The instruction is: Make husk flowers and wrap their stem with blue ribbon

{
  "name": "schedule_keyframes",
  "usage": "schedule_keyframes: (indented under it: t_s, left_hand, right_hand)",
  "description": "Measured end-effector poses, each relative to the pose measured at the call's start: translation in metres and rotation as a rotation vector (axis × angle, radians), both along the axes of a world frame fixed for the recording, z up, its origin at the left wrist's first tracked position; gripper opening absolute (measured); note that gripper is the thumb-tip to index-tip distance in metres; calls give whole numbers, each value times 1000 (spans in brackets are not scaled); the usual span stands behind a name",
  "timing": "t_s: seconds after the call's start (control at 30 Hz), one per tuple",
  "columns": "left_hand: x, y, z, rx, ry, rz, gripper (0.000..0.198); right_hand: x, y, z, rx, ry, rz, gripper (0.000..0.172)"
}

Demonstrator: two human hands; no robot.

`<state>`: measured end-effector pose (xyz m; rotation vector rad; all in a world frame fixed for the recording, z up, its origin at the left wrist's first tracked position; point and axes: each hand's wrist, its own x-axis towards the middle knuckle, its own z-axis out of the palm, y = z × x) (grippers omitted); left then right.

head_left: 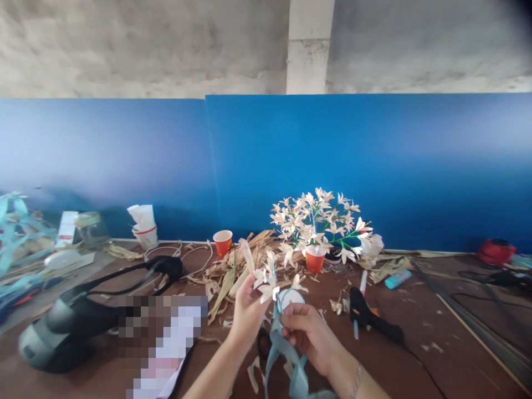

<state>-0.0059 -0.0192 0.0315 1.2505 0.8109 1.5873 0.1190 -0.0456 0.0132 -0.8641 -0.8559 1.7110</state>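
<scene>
My left hand (248, 305) is closed around the stem of a small spray of cream-white flowers (270, 291), held upright above the table; the stem is mostly hidden by the fingers. My right hand (310, 332) pinches a light blue ribbon (285, 346) right beside the flowers' lower end. Loose ends of the ribbon hang in curls below both hands. A round white object (292, 297), partly covered, shows behind my right fingers. Below my left hand, a black handle-like loop (263, 342) lies partly hidden by the ribbon.
A red paper cup (315, 261) holds a large bunch of similar flowers; another red cup (223, 244) stands left. Dry husks (233, 277) litter the back. A black glue gun (374, 318) with cord lies right, near a turquoise tube (398, 279). A black headset (70, 327) lies left.
</scene>
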Motion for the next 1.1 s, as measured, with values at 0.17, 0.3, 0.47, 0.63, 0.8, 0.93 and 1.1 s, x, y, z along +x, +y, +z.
schedule_keyframes:
  t_s: [0.17, 0.3, 0.47, 0.63, 0.8, 0.93, 1.1]
  left_hand:
    - [2, 2, -6, -206, -350, -152, 19]
    - [1, 5, -9, -364, -418, -299, 17]
    - [-1, 9, -12, -381, -449, -395, 9]
    - [-4, 12, -13, -308, -413, -431, 11]
    - [-12, 9, -9, -308, -445, -477, 25]
    - [-13, 8, -6, -319, -417, -463, 24]
    - [-8, 10, -9, -322, -379, -459, 16]
  right_hand:
    - [1, 0, 1, 50, -41, 3, 20]
    - [1, -1, 0, 43, -80, 5, 22]
    - [0, -3, -3, 60, -117, 56, 19]
    - [-2, -4, 0, 47, -152, 7, 22]
    - [-1, -2, 2, 52, -146, -35, 24]
    - [-1, -3, 2, 76, -138, -27, 23]
    - [-2, -4, 2, 68, -145, 9, 23]
